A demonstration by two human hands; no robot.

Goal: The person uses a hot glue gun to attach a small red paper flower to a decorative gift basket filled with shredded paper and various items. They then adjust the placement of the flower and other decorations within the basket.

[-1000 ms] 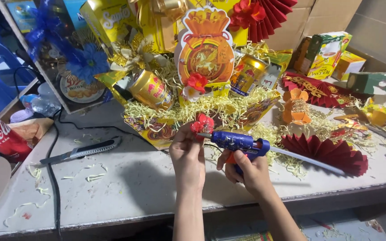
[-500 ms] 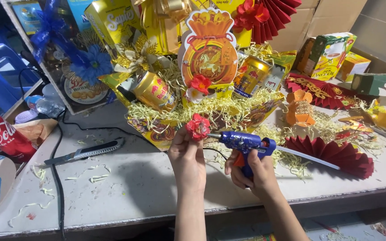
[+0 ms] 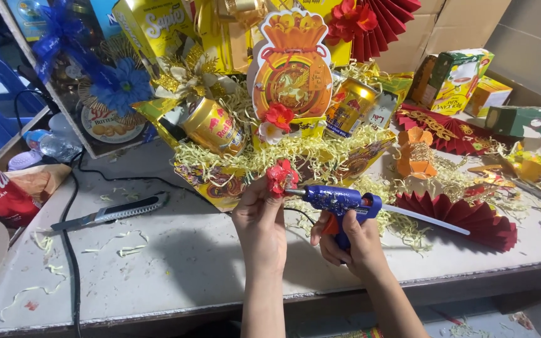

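While left hand (image 3: 259, 216) pinches red paper flower (image 3: 281, 176) at fingertips, right hand (image 3: 350, 241) stays clenched round grip of blue glue gun (image 3: 339, 201). Gun long axis roughly horizontal, nozzle pointing left, tip touching flower just beside left fingertips. Clear glue stick (image 3: 426, 220) juts out gun rear, angled right and slightly down. Both hands above grey table (image 3: 176, 263). Utility knife (image 3: 113, 211) lies well left of hands.

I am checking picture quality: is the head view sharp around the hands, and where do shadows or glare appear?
Head view: left hand, red flower and blue glue gun look sharp; soft shadows fall on the table beneath the hands; mild glare on the gold can.
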